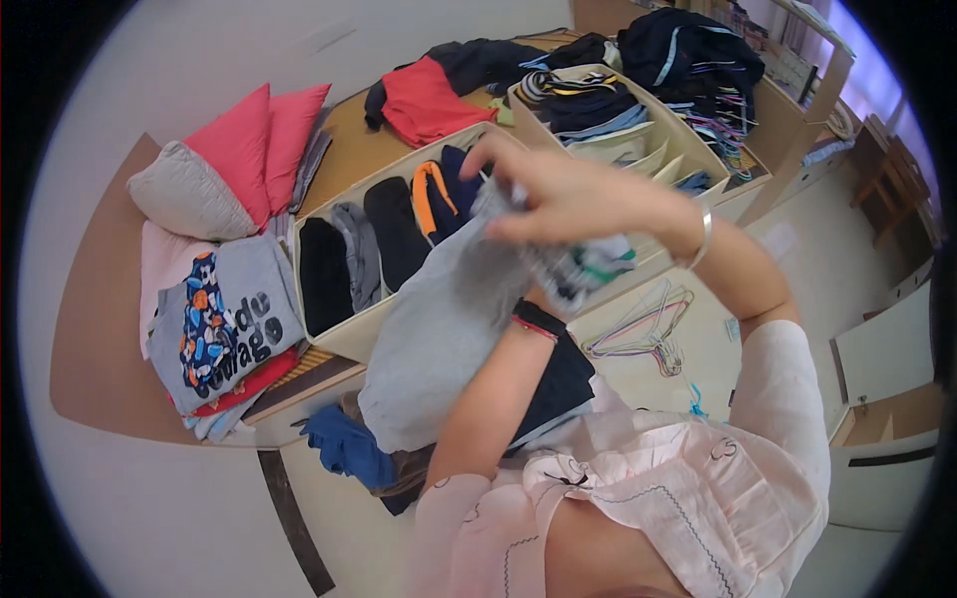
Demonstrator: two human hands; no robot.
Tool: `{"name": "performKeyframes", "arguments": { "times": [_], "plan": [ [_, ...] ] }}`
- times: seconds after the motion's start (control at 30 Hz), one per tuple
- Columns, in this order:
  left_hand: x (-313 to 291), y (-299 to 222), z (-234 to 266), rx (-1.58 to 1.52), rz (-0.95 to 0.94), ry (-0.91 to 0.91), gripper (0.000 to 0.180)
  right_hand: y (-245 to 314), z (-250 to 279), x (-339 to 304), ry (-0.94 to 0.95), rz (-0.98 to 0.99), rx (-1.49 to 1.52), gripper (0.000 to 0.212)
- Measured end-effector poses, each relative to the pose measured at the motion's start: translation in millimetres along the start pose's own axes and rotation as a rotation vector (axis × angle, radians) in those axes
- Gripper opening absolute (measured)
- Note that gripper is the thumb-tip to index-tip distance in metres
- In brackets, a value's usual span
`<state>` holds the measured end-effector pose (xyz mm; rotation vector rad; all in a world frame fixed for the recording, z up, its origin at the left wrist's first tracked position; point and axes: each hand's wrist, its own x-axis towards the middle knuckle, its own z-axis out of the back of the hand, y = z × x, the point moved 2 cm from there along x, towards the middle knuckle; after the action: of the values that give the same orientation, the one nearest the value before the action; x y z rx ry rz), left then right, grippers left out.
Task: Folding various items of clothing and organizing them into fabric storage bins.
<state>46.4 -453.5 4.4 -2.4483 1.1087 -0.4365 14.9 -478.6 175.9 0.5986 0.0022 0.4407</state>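
A light grey garment (439, 329), perhaps a T-shirt, hangs in front of me, its upper end bunched and showing a patch of green and white. My left forearm, with a black and red wristband, reaches up to it, and cloth hides the fingers of my left hand (543, 301). Over the bunched end is my right hand (558, 194), a silver bangle on its wrist. Its thumb and fingers are apart in a wide curve, slightly blurred, beside the cloth. Behind the garment stands a cream storage box (339, 334) with black, grey, orange and navy folded clothes.
A second cream box (688, 149) holds more folded clothes. Pink cushions (239, 149) and a folded grey printed shirt (229, 319) lie at the left. Hangers (648, 334) are below on the right. Dark clothes (553, 394) and a blue cloth (347, 444) lie close to me.
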Motion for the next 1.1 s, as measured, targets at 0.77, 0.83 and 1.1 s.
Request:
{"name": "performKeyframes", "arguments": {
  "times": [0.77,0.83,1.1],
  "plan": [
    [-59,-9,31,-0.108,-0.094,-0.307,0.064,-162,-73,-49,-0.082,-0.502,0.896,0.047],
    [-68,-19,36,-0.111,-0.075,-0.396,0.063,-167,-77,-49,-0.075,-0.492,0.903,0.041],
    [-145,-80,26,-0.221,-0.094,-0.260,0.061,-167,-74,-43,-0.194,-0.476,0.834,0.033]
  ]
}}
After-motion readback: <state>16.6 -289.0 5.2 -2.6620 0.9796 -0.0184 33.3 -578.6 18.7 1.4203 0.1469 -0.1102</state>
